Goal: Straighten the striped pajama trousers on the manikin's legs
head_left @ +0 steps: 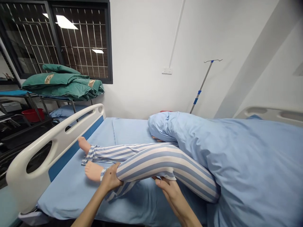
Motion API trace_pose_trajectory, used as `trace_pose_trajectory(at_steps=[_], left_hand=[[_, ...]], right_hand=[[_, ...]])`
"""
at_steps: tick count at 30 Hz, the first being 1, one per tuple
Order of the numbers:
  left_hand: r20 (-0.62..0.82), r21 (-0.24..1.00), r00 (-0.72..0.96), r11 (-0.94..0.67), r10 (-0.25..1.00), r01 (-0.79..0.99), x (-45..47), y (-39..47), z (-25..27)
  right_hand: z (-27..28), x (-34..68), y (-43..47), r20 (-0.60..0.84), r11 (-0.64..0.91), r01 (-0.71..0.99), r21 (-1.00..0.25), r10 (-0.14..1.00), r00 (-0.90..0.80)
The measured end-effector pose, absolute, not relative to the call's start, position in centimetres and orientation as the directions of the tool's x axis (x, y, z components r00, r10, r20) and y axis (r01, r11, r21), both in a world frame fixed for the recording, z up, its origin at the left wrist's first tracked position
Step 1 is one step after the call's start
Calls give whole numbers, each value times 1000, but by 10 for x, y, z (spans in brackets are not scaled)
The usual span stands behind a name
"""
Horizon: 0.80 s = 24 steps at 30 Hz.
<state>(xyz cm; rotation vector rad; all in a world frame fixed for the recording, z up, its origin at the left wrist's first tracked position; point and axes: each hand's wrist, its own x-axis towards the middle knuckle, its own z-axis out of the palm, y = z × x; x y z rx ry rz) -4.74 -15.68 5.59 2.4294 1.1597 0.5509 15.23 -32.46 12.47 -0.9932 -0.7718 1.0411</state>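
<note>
A figure with smooth, doll-like feet, apparently a care manikin, lies on the bed in blue-and-white striped trousers. Its near leg (151, 160) is bent, with the knee raised off the sheet. My left hand (110, 178) is wrapped round the lower part of this leg, just above the near foot (93, 171). Under the knee, my right hand (171, 190) supports the same leg from below, its fingers partly hidden by the trouser cloth. The far leg (123, 152) lies straight on the sheet. A light blue quilt (241, 151) is folded back over the upper body and hides it.
A white footboard (40, 148) with cut-out handles closes off the left end of the bed (132, 127). Behind the bed stands an IV pole (204, 83). Folded green quilts (68, 85) are piled beneath the barred window (78, 41). A red bucket (33, 115) is at the left.
</note>
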Motion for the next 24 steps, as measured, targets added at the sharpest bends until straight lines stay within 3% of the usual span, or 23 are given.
trace_pose_trajectory(at_steps=[6,13,18,24], left_hand=[[174,517,534,-539,827,665,-41,-164,37],[128,418,551,-548,825,724,-53,-158,52],[205,321,602,-635,771,703,-85,-144,78],[246,103,657,-694,712,713,-135,-127,100]], right_hand=[[119,153,-324,61,162,-312,-936,949,310],[118,151,-326,11,134,-336,-932,939,343],[110,126,-324,-54,185,-496,-848,902,429],[81,91,-314,-145,99,-704,-704,949,278]])
